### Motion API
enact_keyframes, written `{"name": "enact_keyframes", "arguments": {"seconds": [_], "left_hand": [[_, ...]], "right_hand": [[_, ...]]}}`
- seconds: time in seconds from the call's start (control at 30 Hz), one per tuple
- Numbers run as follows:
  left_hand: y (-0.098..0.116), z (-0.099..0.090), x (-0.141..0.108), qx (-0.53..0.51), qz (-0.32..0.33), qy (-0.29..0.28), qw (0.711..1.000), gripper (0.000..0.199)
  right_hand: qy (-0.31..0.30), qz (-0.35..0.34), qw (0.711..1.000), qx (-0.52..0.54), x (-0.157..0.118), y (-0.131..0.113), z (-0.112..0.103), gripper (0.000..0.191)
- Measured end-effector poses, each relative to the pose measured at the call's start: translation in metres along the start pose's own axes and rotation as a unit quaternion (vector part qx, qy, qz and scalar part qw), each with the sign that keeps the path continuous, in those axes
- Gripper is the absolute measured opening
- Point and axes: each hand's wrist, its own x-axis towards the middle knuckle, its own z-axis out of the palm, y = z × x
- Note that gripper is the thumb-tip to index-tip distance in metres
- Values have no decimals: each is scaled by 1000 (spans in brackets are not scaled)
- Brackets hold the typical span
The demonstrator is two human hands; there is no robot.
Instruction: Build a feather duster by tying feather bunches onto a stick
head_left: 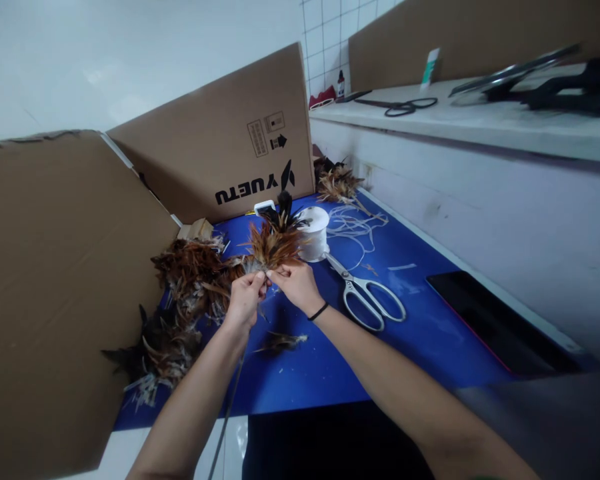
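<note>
Pinched between both hands is a bunch of feathers (275, 245), reddish brown with some black ones at the top, its quill ends low between the fingertips. My left hand (246, 295) closes on the base from the left. From the right, my right hand (296, 283), with a black band on the wrist, grips the same base. A thin stick (226, 423) hangs down below my left hand; its upper end is hidden. Behind the bunch stands a white spool (314, 233) of pale ribbon. Metal-handled scissors (367, 293) lie just right of my right hand.
Piles of loose feathers (193, 273) lie at the left, with more feathers (337, 181) at the back. A cardboard box (215, 133) walls the blue table (325, 373). On the right lies a black tablet (495, 323). Black scissors (403, 107) rest on the white ledge (480, 123).
</note>
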Motion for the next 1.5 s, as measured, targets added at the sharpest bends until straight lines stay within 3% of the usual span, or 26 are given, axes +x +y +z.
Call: {"name": "enact_keyframes", "arguments": {"seconds": [0.17, 0.3, 0.37, 0.47, 0.57, 0.63, 0.7, 0.77, 0.87, 1.0, 1.13, 1.5], "left_hand": [[-2, -16, 7, -17, -36, -13, 999, 27], [-4, -36, 18, -61, -63, 12, 996, 21], [-6, -45, 23, -79, -81, 25, 993, 20], [-11, -51, 28, -107, -103, 30, 988, 20], [-15, -52, 31, -133, -117, 28, 984, 19], [-16, -51, 31, -142, -124, 22, 982, 19], [-16, -50, 30, -147, -125, 12, 981, 18], [-16, -49, 28, -141, -125, -3, 982, 19], [-18, -48, 24, -126, -119, -31, 984, 22], [-21, -41, 19, -120, -114, -62, 984, 27], [-21, -33, 13, -118, -118, -71, 983, 27], [-21, -28, 7, -106, -122, -89, 983, 26]], "right_hand": [[-81, -61, 993, -66, 2, 3, -11, 16], [-96, -161, 965, -183, 0, -7, -35, 19], [-211, -176, 930, -242, -6, -17, -42, 10], [-426, -101, 843, -313, -19, -25, -38, 16], [-490, -57, 782, -380, -32, -24, -25, 17], [-495, -64, 783, -372, -34, -21, -21, 9], [-494, -80, 813, -298, -30, -18, -22, 9], [-465, -81, 866, -165, -22, -18, -25, 6], [-355, -5, 932, 75, -13, -18, -22, 4], [-161, 102, 944, 269, -10, -13, 0, 21], [-57, 127, 948, 287, -8, -4, 15, 31], [-31, 53, 992, 108, -8, 3, 13, 29]]}}
